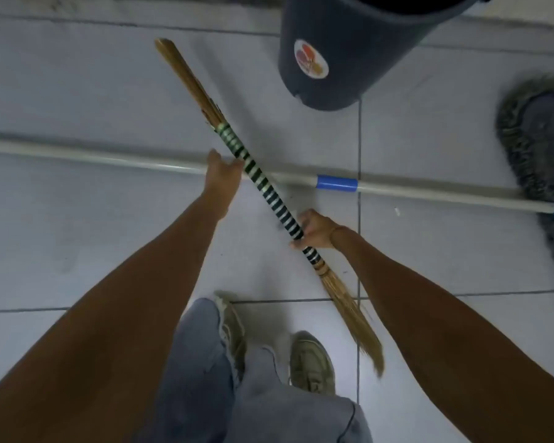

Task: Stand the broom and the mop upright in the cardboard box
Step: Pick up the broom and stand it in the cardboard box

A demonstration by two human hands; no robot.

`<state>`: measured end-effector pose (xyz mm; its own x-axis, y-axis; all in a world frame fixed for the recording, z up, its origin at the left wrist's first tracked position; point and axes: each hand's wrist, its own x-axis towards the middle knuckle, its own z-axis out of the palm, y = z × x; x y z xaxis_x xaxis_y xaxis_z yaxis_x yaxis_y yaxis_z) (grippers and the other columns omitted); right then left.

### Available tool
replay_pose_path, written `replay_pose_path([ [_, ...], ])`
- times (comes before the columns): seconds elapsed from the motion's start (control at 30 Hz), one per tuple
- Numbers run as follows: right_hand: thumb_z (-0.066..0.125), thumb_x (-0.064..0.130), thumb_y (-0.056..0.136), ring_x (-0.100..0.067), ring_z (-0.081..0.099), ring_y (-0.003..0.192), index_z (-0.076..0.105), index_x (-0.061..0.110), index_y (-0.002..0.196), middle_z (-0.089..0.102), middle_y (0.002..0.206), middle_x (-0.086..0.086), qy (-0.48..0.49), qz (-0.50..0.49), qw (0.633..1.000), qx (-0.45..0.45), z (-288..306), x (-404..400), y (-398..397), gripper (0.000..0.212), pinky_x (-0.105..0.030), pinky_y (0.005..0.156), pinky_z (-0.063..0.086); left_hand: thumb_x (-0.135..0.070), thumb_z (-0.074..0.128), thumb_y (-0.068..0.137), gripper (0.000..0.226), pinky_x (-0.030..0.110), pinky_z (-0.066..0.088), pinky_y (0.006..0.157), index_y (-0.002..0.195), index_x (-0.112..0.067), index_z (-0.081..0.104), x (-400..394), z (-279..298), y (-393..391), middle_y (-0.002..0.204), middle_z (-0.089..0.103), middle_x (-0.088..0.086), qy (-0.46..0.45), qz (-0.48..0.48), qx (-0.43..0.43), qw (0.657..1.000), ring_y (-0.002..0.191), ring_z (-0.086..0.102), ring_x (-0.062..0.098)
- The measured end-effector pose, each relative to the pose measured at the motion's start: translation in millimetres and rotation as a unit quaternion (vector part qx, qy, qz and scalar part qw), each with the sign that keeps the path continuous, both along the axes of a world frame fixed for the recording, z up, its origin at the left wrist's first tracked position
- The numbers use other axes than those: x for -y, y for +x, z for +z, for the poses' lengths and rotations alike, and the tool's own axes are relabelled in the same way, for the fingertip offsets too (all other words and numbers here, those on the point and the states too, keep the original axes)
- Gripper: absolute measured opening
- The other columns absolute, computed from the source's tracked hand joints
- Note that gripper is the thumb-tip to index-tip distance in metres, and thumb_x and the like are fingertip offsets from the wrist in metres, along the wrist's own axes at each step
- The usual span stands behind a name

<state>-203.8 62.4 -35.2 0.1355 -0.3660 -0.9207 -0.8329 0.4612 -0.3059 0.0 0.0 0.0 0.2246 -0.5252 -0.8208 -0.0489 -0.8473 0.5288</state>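
A stick broom [266, 190] with a black-and-green striped wrapped handle and tan bristles runs diagonally from upper left to lower right, held above the tiled floor. My right hand [314, 230] grips its handle near the lower end. My left hand [223, 174] touches the handle higher up, fingers curled around it. Under the broom a mop lies flat on the floor: its pale pole [109, 158] with a blue sleeve [336, 183] runs left to right, and its grey fringed head [538, 145] is at the right edge. No cardboard box is in view.
A dark round bin [349, 49] with a round sticker stands on the floor at the top centre, just beyond the broom. My legs in grey trousers and my beige shoes [311, 362] are at the bottom centre. Pale floor tiles [77, 235] stretch to the left.
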Motion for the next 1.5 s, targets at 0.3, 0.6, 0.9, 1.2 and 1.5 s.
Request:
replay_pose_path([
  [0.3,0.070,0.031,0.079,-0.016,0.059,0.058,0.058,0.012,0.076,0.063,0.066,-0.005,0.004,-0.142,0.989,0.033,-16,9,20,0.023,-0.036,0.077,0.056,-0.015,0.065,0.083,0.017,0.026,0.048,0.085,0.099,-0.010,0.063,28,-12,-5,0.106,0.063,0.009,-0.037,0.059,-0.115,0.991,0.094,0.059,0.021],
  [0.6,0.064,0.020,0.077,-0.023,0.057,0.068,0.049,0.017,0.061,0.057,0.069,-0.006,-0.089,-0.187,0.978,0.035,149,16,31,0.022,-0.028,0.062,0.048,-0.011,0.059,0.090,0.013,0.033,0.051,0.077,0.080,-0.013,0.051,36,186,-27,0.066,0.058,0.003,-0.146,0.152,-0.199,0.957,0.060,0.059,0.016],
  [0.9,0.073,0.028,0.069,-0.022,0.057,0.065,0.057,0.016,0.057,0.062,0.070,-0.009,-0.198,-0.292,0.932,0.086,424,39,15,0.024,-0.034,0.063,0.047,-0.007,0.067,0.083,0.035,0.024,0.040,0.046,0.053,-0.011,0.048,57,509,-97,0.037,0.045,-0.001,-0.277,0.036,-0.184,0.942,0.038,0.039,0.015],
  [1.2,0.076,0.018,0.071,-0.017,0.053,0.063,0.057,0.021,0.051,0.057,0.057,0.000,-0.305,-0.389,0.859,0.131,633,55,-58,0.028,-0.031,0.063,0.044,-0.007,0.066,0.083,0.040,0.027,0.047,0.048,0.050,-0.017,0.048,70,729,-175,0.041,0.047,-0.001,-0.370,-0.108,-0.238,0.892,0.039,0.042,0.016],
  [1.5,0.077,0.020,0.067,-0.018,0.047,0.062,0.057,0.011,0.061,0.055,0.063,-0.011,-0.356,-0.484,0.792,0.104,695,-11,-196,0.022,-0.033,0.061,0.040,-0.005,0.065,0.083,0.044,0.028,0.048,0.052,0.046,-0.022,0.049,16,799,-331,0.042,0.048,-0.002,-0.377,-0.230,-0.289,0.849,0.040,0.045,0.014],
])
